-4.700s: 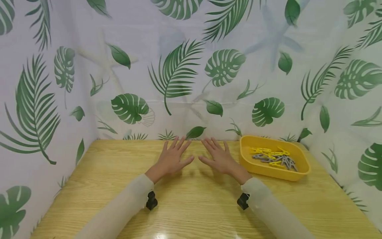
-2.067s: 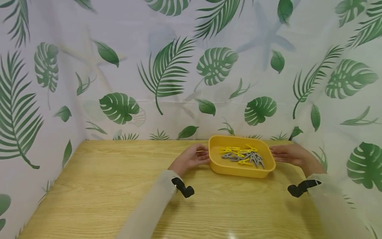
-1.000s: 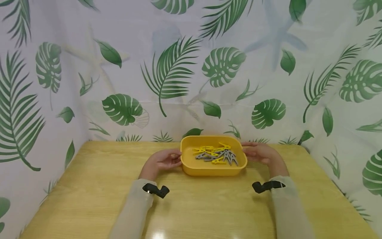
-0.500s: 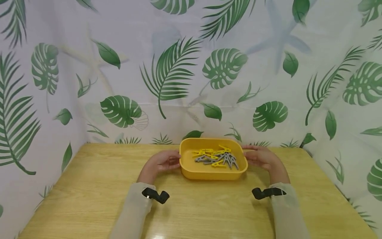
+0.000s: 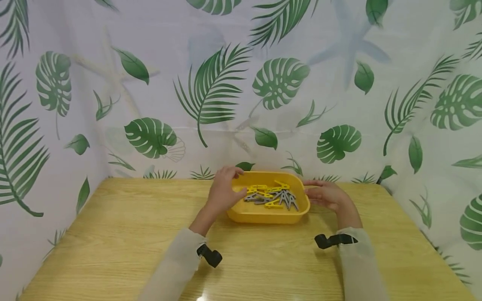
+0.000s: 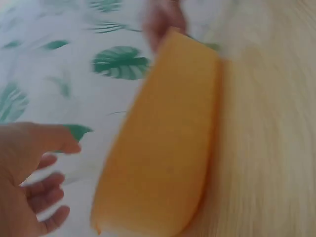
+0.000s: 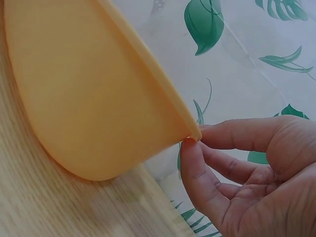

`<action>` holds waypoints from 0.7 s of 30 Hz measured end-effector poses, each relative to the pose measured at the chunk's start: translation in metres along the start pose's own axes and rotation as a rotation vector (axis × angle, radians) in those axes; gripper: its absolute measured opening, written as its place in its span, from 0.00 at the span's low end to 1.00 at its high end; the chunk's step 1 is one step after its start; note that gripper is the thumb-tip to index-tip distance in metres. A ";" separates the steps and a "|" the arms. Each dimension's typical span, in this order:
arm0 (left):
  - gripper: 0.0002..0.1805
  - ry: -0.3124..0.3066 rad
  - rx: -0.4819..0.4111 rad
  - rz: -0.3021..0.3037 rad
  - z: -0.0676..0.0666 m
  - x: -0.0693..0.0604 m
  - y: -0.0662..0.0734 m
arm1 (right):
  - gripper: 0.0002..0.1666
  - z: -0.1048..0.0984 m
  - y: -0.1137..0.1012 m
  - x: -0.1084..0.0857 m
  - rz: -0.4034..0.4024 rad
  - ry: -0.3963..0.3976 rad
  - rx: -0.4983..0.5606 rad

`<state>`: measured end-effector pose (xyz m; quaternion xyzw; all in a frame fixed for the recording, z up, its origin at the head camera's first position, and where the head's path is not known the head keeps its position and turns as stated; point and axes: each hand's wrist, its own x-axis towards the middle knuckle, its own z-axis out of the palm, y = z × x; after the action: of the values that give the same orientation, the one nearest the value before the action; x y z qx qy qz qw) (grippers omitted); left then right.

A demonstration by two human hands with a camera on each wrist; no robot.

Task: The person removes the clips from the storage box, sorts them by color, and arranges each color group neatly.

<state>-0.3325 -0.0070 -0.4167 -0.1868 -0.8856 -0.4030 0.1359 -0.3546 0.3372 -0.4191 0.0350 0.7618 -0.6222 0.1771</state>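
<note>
A yellow plastic basin (image 5: 269,218) stands near the back of the table, holding several yellow clothespins (image 5: 273,205) and grey clothespins (image 5: 284,198) in a loose pile. Over the basin's left end, my left hand (image 5: 221,193) is raised, with thumb and fingers spread apart. The left wrist view has that hand (image 6: 24,168) clear of the basin's wall (image 6: 163,133), holding nothing. My right hand (image 5: 333,200) is at the basin's right end. In the right wrist view its thumb (image 7: 193,165) and forefinger pinch the rim (image 7: 163,79).
The wooden table (image 5: 263,259) stretches in front of the basin and to both sides. A white cloth with green leaves (image 5: 222,88) hangs behind it and along the sides. A small black camera (image 5: 211,256) is on the left wrist, another (image 5: 331,241) on the right.
Both hands took the basin by its ends and moved it left from the table's right side to the middle. Just now the left hand let go and rose over the left rim.
</note>
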 end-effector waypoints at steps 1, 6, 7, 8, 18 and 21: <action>0.21 -0.032 0.087 0.085 0.003 0.001 0.003 | 0.34 0.000 0.000 0.000 -0.002 -0.001 -0.001; 0.19 -0.156 0.421 0.346 0.017 0.011 0.011 | 0.33 0.002 -0.001 0.000 -0.007 0.012 -0.006; 0.19 -0.188 0.473 0.369 0.021 0.012 0.011 | 0.33 0.002 -0.001 0.000 -0.008 0.015 -0.006; 0.18 -0.217 0.517 0.387 0.024 0.014 0.011 | 0.33 0.002 0.000 0.001 -0.010 0.022 -0.008; 0.17 -0.377 0.801 0.464 0.041 0.026 0.012 | 0.34 0.004 0.000 0.001 -0.020 0.037 -0.041; 0.17 -0.401 0.837 0.470 0.043 0.030 0.012 | 0.34 0.005 0.000 0.001 -0.016 0.043 -0.041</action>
<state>-0.3577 0.0401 -0.4247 -0.3840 -0.9136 0.0707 0.1134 -0.3541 0.3327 -0.4204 0.0386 0.7782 -0.6070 0.1564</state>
